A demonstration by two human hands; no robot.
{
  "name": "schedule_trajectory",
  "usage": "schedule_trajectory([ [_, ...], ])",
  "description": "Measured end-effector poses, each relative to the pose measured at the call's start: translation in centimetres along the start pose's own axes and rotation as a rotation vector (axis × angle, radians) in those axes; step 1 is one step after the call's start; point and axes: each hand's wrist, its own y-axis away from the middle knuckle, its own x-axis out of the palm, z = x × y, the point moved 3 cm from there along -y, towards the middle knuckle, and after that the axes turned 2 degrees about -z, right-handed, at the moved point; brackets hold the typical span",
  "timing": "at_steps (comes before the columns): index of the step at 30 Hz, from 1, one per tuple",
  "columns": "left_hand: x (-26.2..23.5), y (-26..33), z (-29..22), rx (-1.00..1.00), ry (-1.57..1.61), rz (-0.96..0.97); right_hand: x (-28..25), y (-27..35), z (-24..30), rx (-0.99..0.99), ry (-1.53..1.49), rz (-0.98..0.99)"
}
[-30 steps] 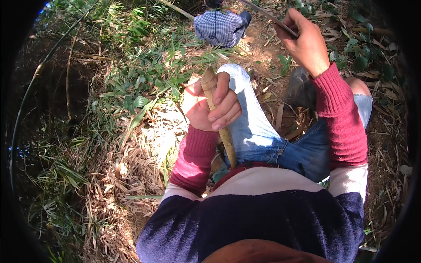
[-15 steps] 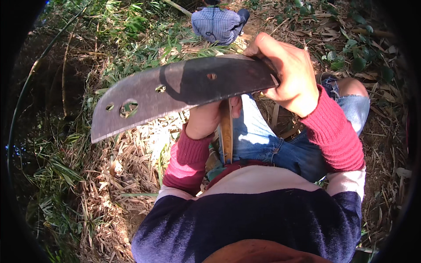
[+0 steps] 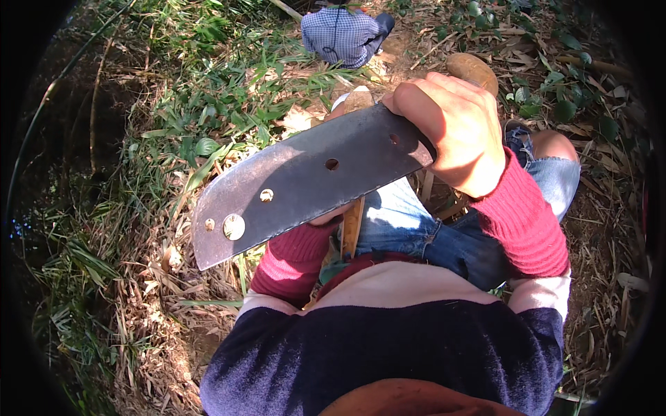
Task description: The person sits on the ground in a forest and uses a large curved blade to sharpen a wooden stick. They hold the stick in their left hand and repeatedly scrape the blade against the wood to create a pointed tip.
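Observation:
My right hand [image 3: 454, 132] is closed round the wooden handle [image 3: 473, 72] of a machete [image 3: 361, 163]. Its broad, dark blade has several round holes and points left and toward me, its flat side facing up. Beneath the blade, my left hand [image 3: 329, 216] is mostly hidden; only a small part of it shows at the lower edge. Beside that hand, a narrow yellow-brown bamboo strip [image 3: 352, 229] runs from under the blade toward my waist. The earlier picture shows the left fingers round this strip.
Ahead, a person in a checked shirt [image 3: 340, 36] sits with their back to me. My jeans-clad legs [image 3: 402, 225] are bent below the blade. Dry leaves [image 3: 159, 326] cover the ground, with green plants [image 3: 208, 145] to the left and a thin bent stem [image 3: 52, 87] farther left.
The machete has tilted, its blade tip dropping toward me and shifting right. The handle's end now shows beyond my right hand. My left hand has moved slightly nearer me and is more covered.

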Motion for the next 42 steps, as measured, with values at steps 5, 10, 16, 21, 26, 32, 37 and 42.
schedule_trajectory([
  [5, 0.9, -0.5, -0.7, -0.086, -0.180, -0.027, 0.3, 0.4, -1.2, -0.036, 0.048, 0.088],
  [10, 0.0, -1.7, 0.4, 0.063, -0.341, 0.104, 0.8, 0.8, -3.2, -0.088, 0.063, 0.092],
  [16, 2.7, -1.1, -1.2, -0.115, -0.053, 0.312, 0.7, 0.9, -12.6, 0.167, 0.619, 0.097],
  [21, 2.8, -1.3, -1.8, -0.054, -0.068, 0.202, -3.2, 2.8, -14.9, 0.461, 0.470, 0.016],
  [26, 3.1, -1.4, -1.5, -0.075, -0.115, 0.167, -1.5, 2.5, -9.6, 0.418, -0.134, -0.072],
  [32, 2.9, -0.6, -1.2, -0.003, -0.193, 0.081, -0.8, 1.6, -3.1, 0.172, -0.161, 0.019],
  [37, 2.2, -0.5, -0.8, -0.005, -0.133, 0.045, -0.2, 1.3, -0.5, -0.012, -0.183, -0.040],
  [42, 3.0, -0.5, -0.6, -0.051, -0.043, -0.002, -0.1, 1.2, -0.5, -0.067, -0.102, -0.002],
])
